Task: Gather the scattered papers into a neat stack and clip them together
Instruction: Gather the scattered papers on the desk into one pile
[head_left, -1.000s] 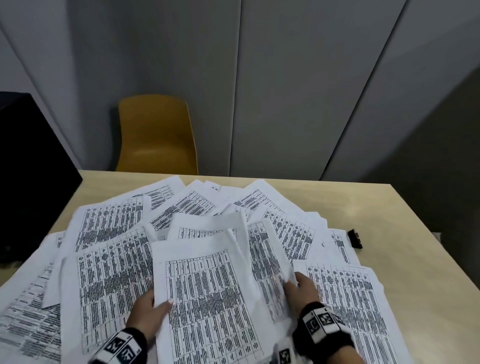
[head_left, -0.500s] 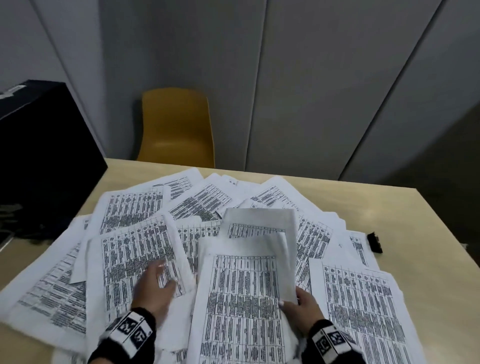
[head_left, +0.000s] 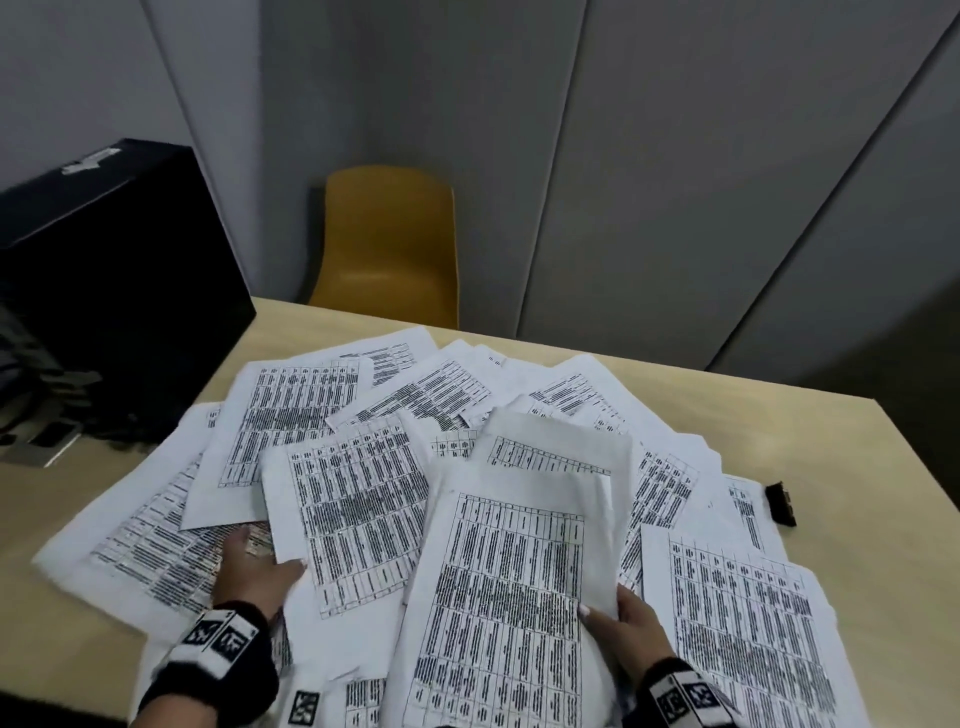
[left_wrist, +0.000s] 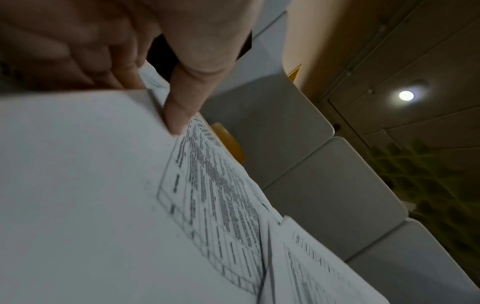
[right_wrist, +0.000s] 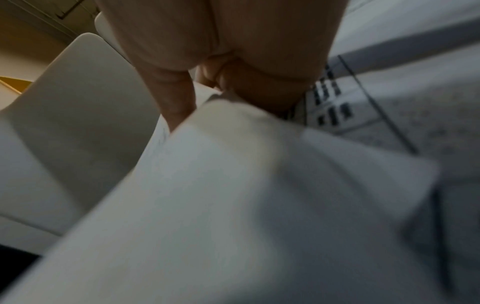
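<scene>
Head view: the left hand pinches a sheet by its near corner; the right hand grips a lifted sheaf between both hands. Loose papers fan out beyond, and a clip lies past the right hand on the table.

Left wrist: thumb on top of the sheet, fingers under it.

Right wrist: blurred; the fingers clasp the sheaf's edge.

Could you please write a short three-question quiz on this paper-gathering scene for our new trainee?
1. True or false: the binder clip is already on the papers.
2. Which hand holds the gathered sheets at their right edge? A) left hand B) right hand
3. What colour is the chair behind the table?

Key: 1. False, it lies on the table to the right of the papers. 2. B. 3. Yellow.
</scene>
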